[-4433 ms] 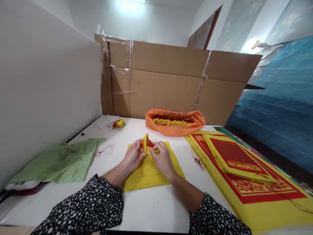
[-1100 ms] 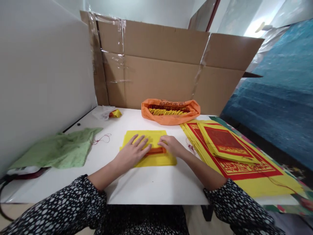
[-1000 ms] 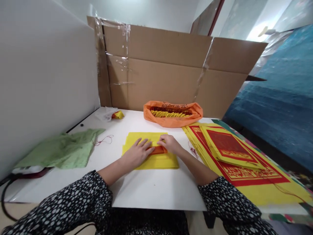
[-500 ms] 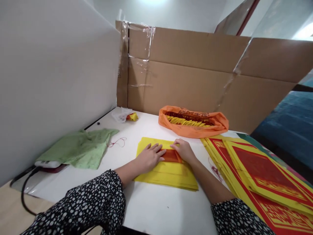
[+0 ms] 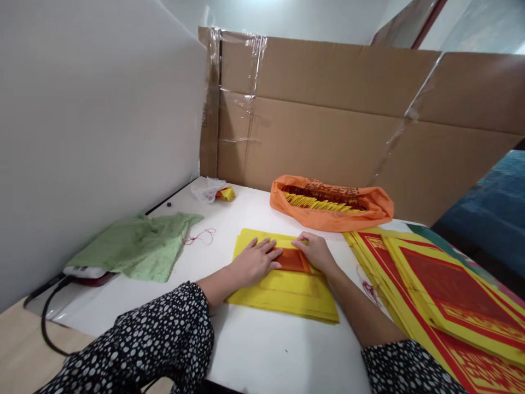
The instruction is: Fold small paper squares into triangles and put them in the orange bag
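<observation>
A stack of yellow paper sheets (image 5: 283, 293) lies on the white table in front of me. On top of it is a folded orange-red strip (image 5: 292, 260). My left hand (image 5: 255, 262) lies flat with spread fingers on the stack, its fingertips on the strip's left end. At the strip's right end, my right hand (image 5: 315, 250) pinches the upper edge of the folded paper between thumb and fingers.
Behind the stack, an orange bag (image 5: 328, 219) holds many folded yellow papers. Printed red and yellow sheets (image 5: 459, 290) lie at the right. A green cloth (image 5: 143, 246), red string (image 5: 200, 237) and a plastic bag (image 5: 206, 190) are at the left. Cardboard (image 5: 320, 120) stands behind.
The whole view has shifted slightly, with things a little further right in the picture. Both hands keep nearly the same places on the paper.
</observation>
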Tool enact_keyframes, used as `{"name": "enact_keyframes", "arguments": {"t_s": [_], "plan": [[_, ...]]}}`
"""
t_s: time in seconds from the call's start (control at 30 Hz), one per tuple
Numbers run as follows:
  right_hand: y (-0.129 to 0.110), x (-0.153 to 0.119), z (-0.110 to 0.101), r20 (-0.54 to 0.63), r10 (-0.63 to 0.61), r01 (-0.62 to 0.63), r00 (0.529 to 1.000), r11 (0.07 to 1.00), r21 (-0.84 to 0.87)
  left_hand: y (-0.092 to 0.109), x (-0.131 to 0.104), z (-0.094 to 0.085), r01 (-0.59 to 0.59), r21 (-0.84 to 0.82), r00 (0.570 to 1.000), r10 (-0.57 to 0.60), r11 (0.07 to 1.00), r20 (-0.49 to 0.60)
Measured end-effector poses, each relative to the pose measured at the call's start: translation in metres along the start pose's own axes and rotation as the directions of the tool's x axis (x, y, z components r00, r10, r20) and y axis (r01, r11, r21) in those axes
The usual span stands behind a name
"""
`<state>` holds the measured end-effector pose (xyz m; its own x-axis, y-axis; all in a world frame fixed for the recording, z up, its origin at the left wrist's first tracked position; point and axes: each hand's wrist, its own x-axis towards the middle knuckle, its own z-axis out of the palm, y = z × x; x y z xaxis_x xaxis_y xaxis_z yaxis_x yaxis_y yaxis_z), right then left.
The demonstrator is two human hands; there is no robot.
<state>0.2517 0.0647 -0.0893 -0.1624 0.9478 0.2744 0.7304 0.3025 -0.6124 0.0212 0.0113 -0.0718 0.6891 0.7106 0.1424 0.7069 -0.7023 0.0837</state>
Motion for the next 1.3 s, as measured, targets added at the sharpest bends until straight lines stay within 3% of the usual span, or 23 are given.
{"name": "enact_keyframes", "arguments": {"t_s": [0.4,0.53,0.63,0.73,0.83,0.9,1.07,1.3], "plan": [[-0.002,0.000,-0.002,0.016,0.038,-0.039,0.999,0.999,0.022,-0.003,0.002,0.008,0.014,-0.076,0.999,-0.016,0.997,-0.028],[0.000,0.002,-0.001,0.017,0.033,-0.033,0.999,0.999,-0.002,-0.003,0.003,0.006,0.043,-0.116,0.999,-0.041,0.992,0.019],[-0.006,0.000,-0.005,-0.024,-0.021,0.018,0.999,0.993,-0.116,-0.005,0.003,0.006,0.054,-0.140,0.998,-0.050,0.989,0.028],[-0.023,-0.014,-0.008,-0.098,-0.188,0.146,0.977,0.932,-0.332,-0.008,0.003,0.010,0.042,-0.162,0.999,-0.042,0.986,0.005],[-0.045,-0.040,0.000,0.012,-0.324,0.303,0.946,0.871,-0.387,-0.012,0.003,0.014,0.017,-0.163,1.000,-0.019,0.986,-0.009],[-0.053,-0.057,0.011,0.126,-0.342,0.364,0.931,0.852,-0.375,-0.015,0.004,0.016,-0.008,-0.158,1.000,0.005,0.987,-0.016],[-0.053,-0.081,0.027,0.242,-0.220,0.307,0.945,0.853,-0.421,-0.018,0.005,0.013,-0.031,-0.139,1.000,0.032,0.990,-0.001],[-0.057,-0.086,0.014,0.342,-0.101,0.228,0.934,0.906,-0.357,-0.018,0.006,0.008,-0.016,-0.127,0.998,0.023,0.992,0.054]]}}
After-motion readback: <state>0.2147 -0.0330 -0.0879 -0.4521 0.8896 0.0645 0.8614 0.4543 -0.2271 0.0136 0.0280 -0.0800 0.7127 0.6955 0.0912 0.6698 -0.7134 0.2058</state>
